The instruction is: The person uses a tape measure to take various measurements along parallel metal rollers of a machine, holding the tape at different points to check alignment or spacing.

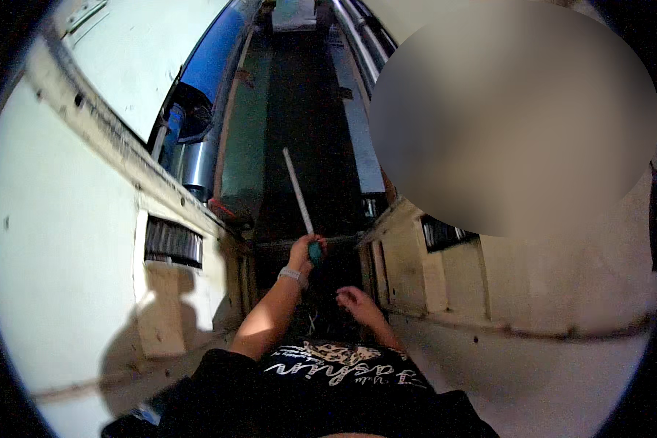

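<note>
My left hand (303, 254) is wrapped round the teal case of a tape measure (298, 191). Its pale, faintly marked blade sticks out stiffly, away from me and slightly left, over a dark strip of floor. A light band circles my left wrist. Beside it, in front of my waist, my right hand (353, 298) hangs with loosely bent fingers and nothing visible in them. It touches neither the tape measure nor the panels. Shadow hides part of its fingers.
Long pale machine frames flank me, with dark vents on the left (174, 242) and right (442, 233). A blue cover (215, 55) and a shiny metal roller (197, 166) lie far left. Metal bars (358, 44) run along the far right. A blurred patch hides the upper right.
</note>
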### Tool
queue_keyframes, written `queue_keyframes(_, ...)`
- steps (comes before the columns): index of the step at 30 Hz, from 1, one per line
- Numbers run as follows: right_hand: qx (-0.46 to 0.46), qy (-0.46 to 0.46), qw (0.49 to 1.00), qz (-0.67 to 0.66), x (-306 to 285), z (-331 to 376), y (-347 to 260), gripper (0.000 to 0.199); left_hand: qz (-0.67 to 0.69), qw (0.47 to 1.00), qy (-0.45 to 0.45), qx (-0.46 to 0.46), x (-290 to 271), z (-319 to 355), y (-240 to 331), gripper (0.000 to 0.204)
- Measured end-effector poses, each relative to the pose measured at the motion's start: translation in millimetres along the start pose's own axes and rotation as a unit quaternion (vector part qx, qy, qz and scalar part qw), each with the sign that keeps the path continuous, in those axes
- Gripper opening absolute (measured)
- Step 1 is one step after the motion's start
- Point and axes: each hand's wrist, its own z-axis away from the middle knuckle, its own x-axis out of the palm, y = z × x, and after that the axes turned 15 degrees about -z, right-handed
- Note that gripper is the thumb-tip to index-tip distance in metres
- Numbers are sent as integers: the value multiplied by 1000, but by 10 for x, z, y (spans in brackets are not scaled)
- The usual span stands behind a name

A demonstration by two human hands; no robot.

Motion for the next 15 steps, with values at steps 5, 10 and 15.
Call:
queue_keyframes(5, -54, 16, 977, -207, -189, -1654, -326, 22, -40, 999, -18, 27, 426, -853, 993, 16)
queue_keyframes(10, -68, 88, 984, -142, -227, -3775, -343, 19, -98, 989, 5, 114, 460, -1891, 1835, 15)
queue_keyframes(15, -51, 108, 988, -94, -291, -5612, -960, 19, -180, 963, 10, 202, 497, -3197, 2671, 16)
